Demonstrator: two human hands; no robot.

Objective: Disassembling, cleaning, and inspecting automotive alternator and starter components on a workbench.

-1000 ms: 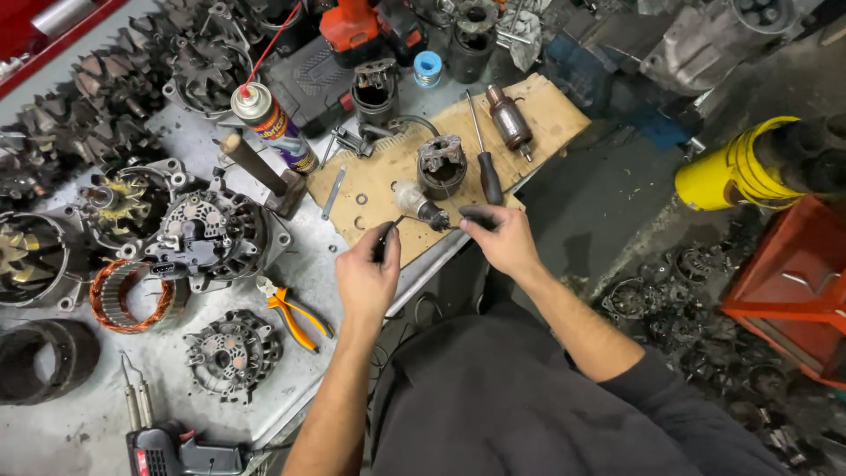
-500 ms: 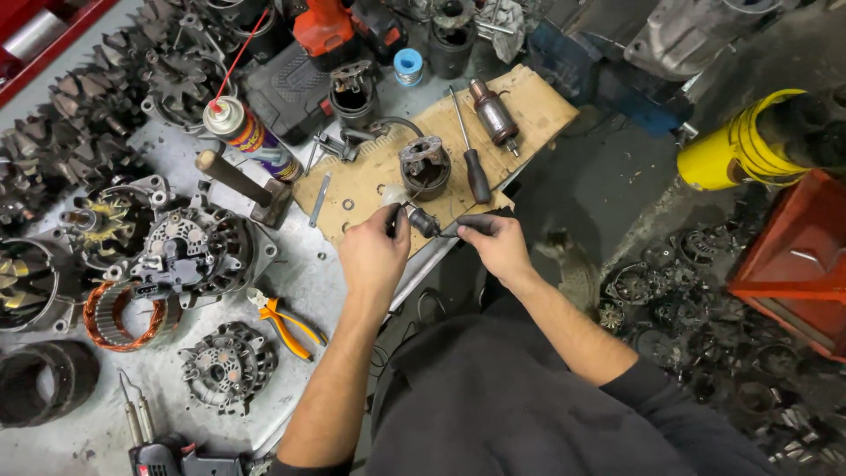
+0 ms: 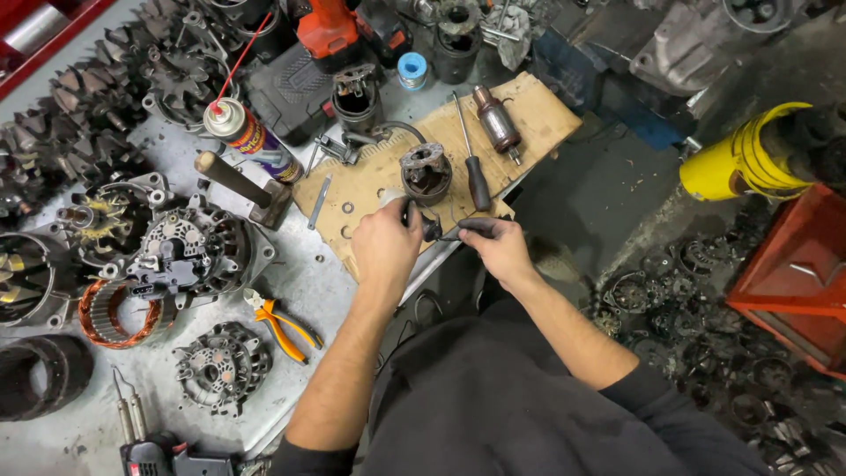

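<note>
My left hand (image 3: 385,244) is closed around a small pale-topped metal part at the near edge of a worn wooden board (image 3: 538,115). My right hand (image 3: 495,245) grips a dark thin tool (image 3: 467,228) whose tip points left toward that part. Just beyond my hands a dark round motor housing (image 3: 426,173) stands on the board, with a black-handled screwdriver (image 3: 474,172) beside it and a copper-coloured armature (image 3: 495,120) farther back.
On the grey bench to the left lie an alternator (image 3: 187,247), a copper stator winding (image 3: 110,313), orange-handled pliers (image 3: 280,320), a hammer (image 3: 242,186) and a spray can (image 3: 247,137). A yellow cylinder (image 3: 745,159) and a red crate (image 3: 797,282) are at the right, with scrap parts on the floor.
Both hands have drawn closer together at the board's near edge. The view has shifted slightly, so the bench things sit a little higher in the frame.
</note>
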